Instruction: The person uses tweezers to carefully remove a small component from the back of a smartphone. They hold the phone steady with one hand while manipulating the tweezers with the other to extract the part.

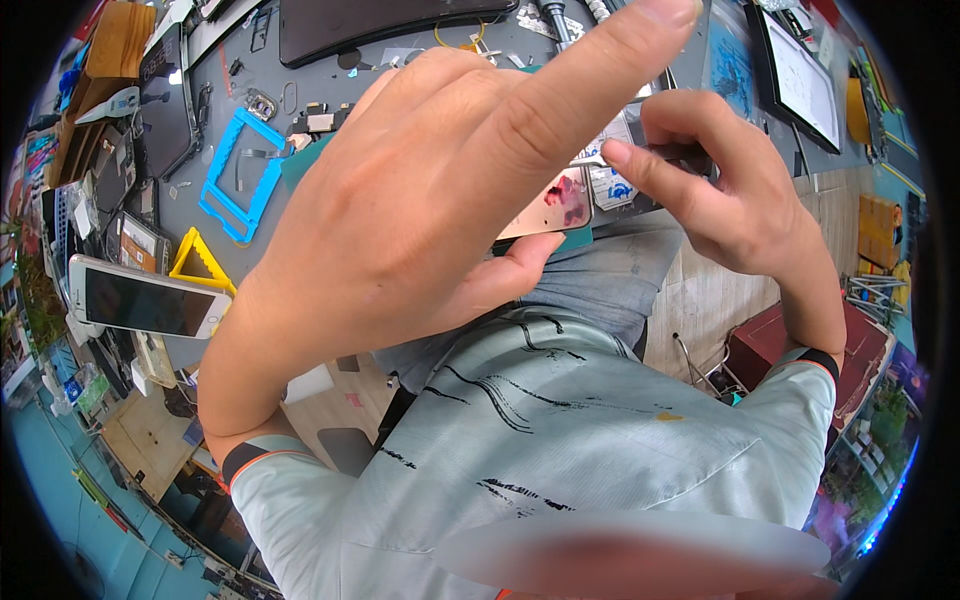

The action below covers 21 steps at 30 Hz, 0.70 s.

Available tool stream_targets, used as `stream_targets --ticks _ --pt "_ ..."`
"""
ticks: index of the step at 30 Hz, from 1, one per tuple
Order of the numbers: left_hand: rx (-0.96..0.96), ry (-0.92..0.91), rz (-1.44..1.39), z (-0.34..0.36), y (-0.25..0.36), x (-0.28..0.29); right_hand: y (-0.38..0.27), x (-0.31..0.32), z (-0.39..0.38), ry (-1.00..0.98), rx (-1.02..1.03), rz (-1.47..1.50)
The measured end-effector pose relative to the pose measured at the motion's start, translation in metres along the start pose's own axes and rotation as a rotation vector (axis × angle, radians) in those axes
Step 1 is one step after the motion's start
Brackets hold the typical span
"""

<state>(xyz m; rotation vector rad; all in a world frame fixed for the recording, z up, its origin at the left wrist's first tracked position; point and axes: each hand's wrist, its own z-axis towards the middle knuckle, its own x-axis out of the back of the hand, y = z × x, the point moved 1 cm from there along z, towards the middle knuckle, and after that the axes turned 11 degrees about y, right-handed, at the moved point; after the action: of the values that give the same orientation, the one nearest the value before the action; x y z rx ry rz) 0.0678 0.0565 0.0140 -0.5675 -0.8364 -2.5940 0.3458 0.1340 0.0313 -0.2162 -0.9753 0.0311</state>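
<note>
- A flat, rectangular phone (pixel 568 203) with a glossy pinkish face and dark red blotches is seen on a smooth teal mat (pixel 577 240), at the near edge of the grey surface (pixel 322 82).
- A thin, shiny metal tool (pixel 588 161) is held in the right hand (pixel 690 165), pinched narrowly between thumb and curled forefinger; its tip is pointed toward the phone's upper right part.
- The left hand (pixel 430 180) is spread above the phone, with the forefinger stretched out and the thumb laid at the phone's near side; the other fingers are hidden, so whether the phone is gripped cannot be told.
- Much of the phone is covered by the left hand; the right hand is placed just beyond its right side.
- A white piece with blue marks (pixel 615 190) is seen just right of the phone.
- Toward the surface's left edge, one angular blue frame (pixel 255 205), one yellow triangular frame (pixel 188 262) and one white phone (pixel 150 300) with a dark, glossy screen are found.
- One smooth black panel (pixel 385 25) is laid at the far edge.
- Two phones and two coloured frames are counted.
</note>
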Motion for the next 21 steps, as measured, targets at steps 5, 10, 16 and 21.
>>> stream_targets --ticks 5,10,16,21 --pt "0.004 -0.006 -0.015 0.0017 -0.0008 0.0005 -0.0029 0.0002 -0.0006 -0.014 -0.069 0.015" --pt "0.005 -0.01 -0.025 0.0015 0.001 0.0006 -0.0071 -0.0024 0.0004 0.014 -0.086 -0.043" --pt "0.018 -0.018 -0.044 0.0033 0.0002 0.0011 -0.0043 0.0003 0.0029 0.055 0.024 -0.047" --pt "0.039 -0.017 -0.049 0.0031 -0.0004 0.0007 -0.0049 -0.0022 0.0002 0.054 -0.066 0.051"
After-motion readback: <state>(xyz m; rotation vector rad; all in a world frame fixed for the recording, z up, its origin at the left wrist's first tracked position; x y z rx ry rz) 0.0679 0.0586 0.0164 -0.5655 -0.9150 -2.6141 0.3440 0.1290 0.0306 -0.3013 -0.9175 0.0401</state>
